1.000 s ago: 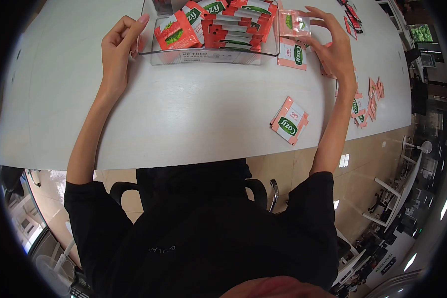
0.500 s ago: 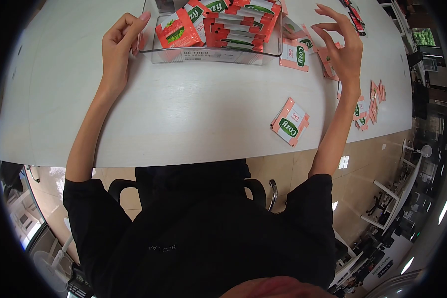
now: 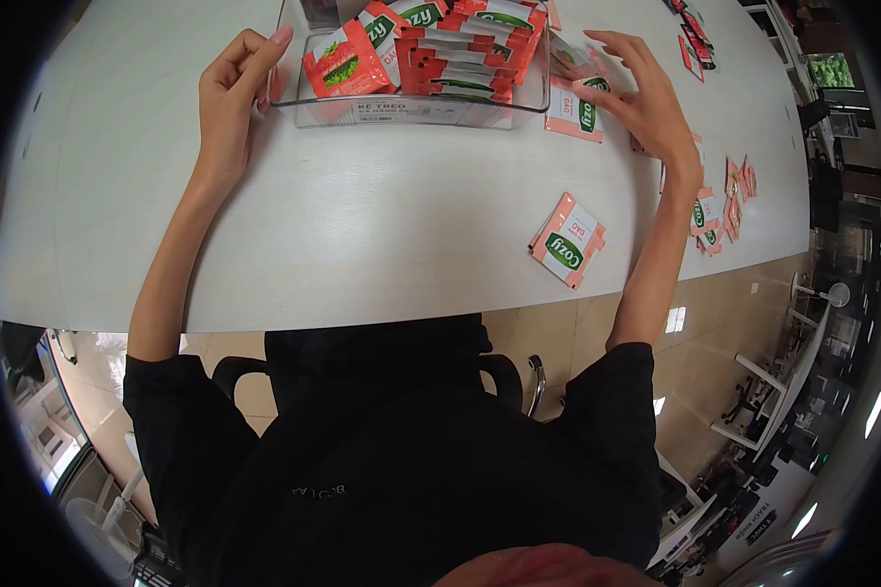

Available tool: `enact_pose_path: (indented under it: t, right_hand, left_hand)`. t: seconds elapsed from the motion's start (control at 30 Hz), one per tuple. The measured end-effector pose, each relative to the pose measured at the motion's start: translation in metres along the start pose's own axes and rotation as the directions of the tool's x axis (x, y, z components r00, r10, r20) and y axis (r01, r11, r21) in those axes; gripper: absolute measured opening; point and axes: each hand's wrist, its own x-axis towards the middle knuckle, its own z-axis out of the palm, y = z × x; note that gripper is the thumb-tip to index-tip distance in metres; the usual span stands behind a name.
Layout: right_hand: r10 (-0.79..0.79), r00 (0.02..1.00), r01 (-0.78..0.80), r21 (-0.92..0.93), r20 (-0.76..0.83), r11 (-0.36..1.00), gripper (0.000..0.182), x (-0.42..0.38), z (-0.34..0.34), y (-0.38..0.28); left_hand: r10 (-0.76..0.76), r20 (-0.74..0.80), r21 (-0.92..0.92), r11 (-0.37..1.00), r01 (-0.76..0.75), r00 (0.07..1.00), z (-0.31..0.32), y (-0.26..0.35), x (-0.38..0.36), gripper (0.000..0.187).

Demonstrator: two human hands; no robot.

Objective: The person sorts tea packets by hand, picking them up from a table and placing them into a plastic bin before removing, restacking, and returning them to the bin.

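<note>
My left hand (image 3: 231,93) is closed on the left end of a clear plastic bin (image 3: 416,112), its thumb up at the rim. Inside the bin lie red-and-white Cozy tea sachets (image 3: 465,68), some stacked, with a tilted sachet (image 3: 346,61) at the left. My right hand (image 3: 648,110) is over the table just right of the bin, thumb and fingers apart. Its thumb tip overlaps a peach Cozy sachet (image 3: 566,106). Part of another sachet behind is covered by the fingers.
A small stack of peach sachets (image 3: 568,242) lies near the table's front edge. More sachets (image 3: 707,217) are scattered to the right, beyond my forearm. Dark red packets (image 3: 696,39) lie at the far right. A chair armrest (image 3: 237,370) stands below the table (image 3: 392,225).
My right hand has moved left and slightly down, its thumb now over the sachet beside the bin. The left hand keeps its place at the bin.
</note>
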Motion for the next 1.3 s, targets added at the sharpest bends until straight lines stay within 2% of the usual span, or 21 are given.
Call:
enact_pose_path:
  t: [0.03,0.1,0.2,0.33,0.43,0.5,0.63,0.7,0.9,1.03,1.1,1.2,1.3]
  right_hand:
    - [0.000,1.000,0.000,-0.003,0.000,1.000,0.062,0.000,-0.001,0.000]
    - [0.180,0.963,-0.185,0.007,0.201,0.983,0.076,-0.001,-0.006,-0.005]
    - [0.109,0.979,-0.129,0.107,0.174,0.986,0.081,-0.001,-0.008,-0.010]
    - [0.118,0.976,-0.131,0.059,0.181,0.990,0.083,0.000,-0.008,-0.022]
    - [0.145,0.973,-0.168,0.119,0.177,0.979,0.081,0.000,-0.005,-0.019]
    - [0.065,0.993,-0.083,0.189,0.102,0.978,0.075,0.002,-0.001,-0.008]
    - [0.066,0.998,-0.068,0.187,0.019,0.980,0.066,0.003,-0.007,-0.010]
    - [-0.021,0.998,0.027,0.095,-0.060,0.995,0.057,0.005,-0.012,-0.012]
    - [-0.113,0.966,0.108,-0.037,-0.231,0.994,0.048,0.006,-0.019,-0.014]
    - [-0.143,0.952,0.145,-0.015,-0.271,0.989,0.040,0.008,-0.014,-0.009]
    - [-0.208,0.947,0.184,-0.116,-0.243,0.976,0.033,0.008,-0.014,-0.007]
    - [-0.116,0.955,0.110,-0.036,-0.273,0.993,0.032,0.006,-0.015,-0.013]
    - [-0.110,0.944,0.109,-0.020,-0.313,0.994,0.032,0.006,-0.015,-0.014]
  left_hand:
    - [-0.002,0.002,0.001,1.000,0.002,1.000,0.000,0.000,0.000,0.037]
    - [0.001,0.004,0.001,1.000,-0.001,1.000,-0.001,-0.001,0.001,0.036]
    - [0.003,0.005,0.003,1.000,-0.003,1.000,-0.001,0.000,0.000,0.036]
    - [0.003,0.004,0.006,1.000,-0.003,1.000,0.000,0.001,0.000,0.036]
    - [-0.003,0.006,-0.004,1.000,0.003,1.000,0.000,0.000,0.000,0.036]
    - [-0.007,0.006,-0.002,1.000,0.007,1.000,0.000,0.000,0.000,0.036]
    - [-0.004,0.014,-0.008,1.000,0.004,1.000,-0.002,-0.002,0.001,0.037]
    - [-0.008,0.011,-0.009,1.000,0.008,1.000,-0.001,-0.001,0.000,0.037]
    - [-0.018,0.002,-0.005,1.000,0.018,1.000,0.000,0.000,0.000,0.036]
    - [-0.016,0.003,-0.007,1.000,0.016,1.000,0.000,0.000,0.000,0.036]
    - [-0.011,0.006,-0.007,1.000,0.011,1.000,0.000,0.000,0.000,0.036]
    - [-0.009,0.005,-0.003,1.000,0.009,1.000,0.000,0.001,0.000,0.036]
    - [-0.013,0.004,-0.002,1.000,0.013,1.000,0.000,0.000,0.000,0.036]
